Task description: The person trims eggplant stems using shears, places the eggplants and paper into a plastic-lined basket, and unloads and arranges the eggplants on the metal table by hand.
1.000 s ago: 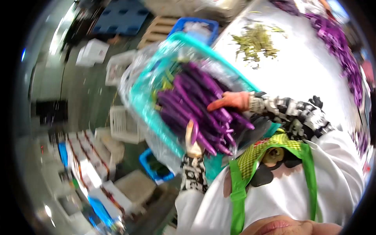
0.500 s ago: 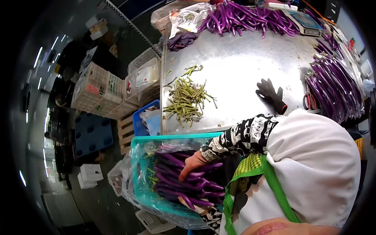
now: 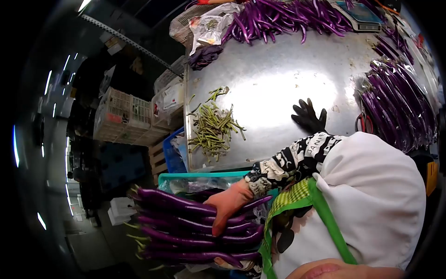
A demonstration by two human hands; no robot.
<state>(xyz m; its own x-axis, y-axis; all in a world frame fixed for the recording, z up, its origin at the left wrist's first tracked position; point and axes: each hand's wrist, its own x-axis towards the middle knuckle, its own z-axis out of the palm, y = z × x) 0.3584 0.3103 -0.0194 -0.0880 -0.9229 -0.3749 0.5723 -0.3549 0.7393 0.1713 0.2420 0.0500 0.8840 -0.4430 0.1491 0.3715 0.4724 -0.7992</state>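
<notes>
A bundle of long purple eggplants (image 3: pixel 186 228) is lifted at the lower left, stems pointing left, partly over a teal crate (image 3: pixel 204 176) lined with clear plastic. Across the top of the bundle lies my right hand (image 3: pixel 229 203), in an orange glove, its fingers wrapped over the eggplants. My left hand (image 3: pixel 228 264), gloved in a pale colour, grips the bundle from below and is mostly hidden by it. Patterned sleeves cover both forearms. Inside the crate, more eggplants show partly behind the bundle.
On the metal table (image 3: pixel 265 102) lie cut green stems (image 3: pixel 211 130), a black glove (image 3: pixel 309 116), red-handled scissors (image 3: pixel 364 122), bagged eggplants (image 3: pixel 399 107), a loose eggplant pile (image 3: pixel 283 21) and a scale (image 3: pixel 360 17). White crates (image 3: pixel 123 114) stand left of the table.
Both hands have raised the eggplant bundle out of the teal crate and moved it left and nearer the camera. Since the earliest frame, the view has turned towards the table.
</notes>
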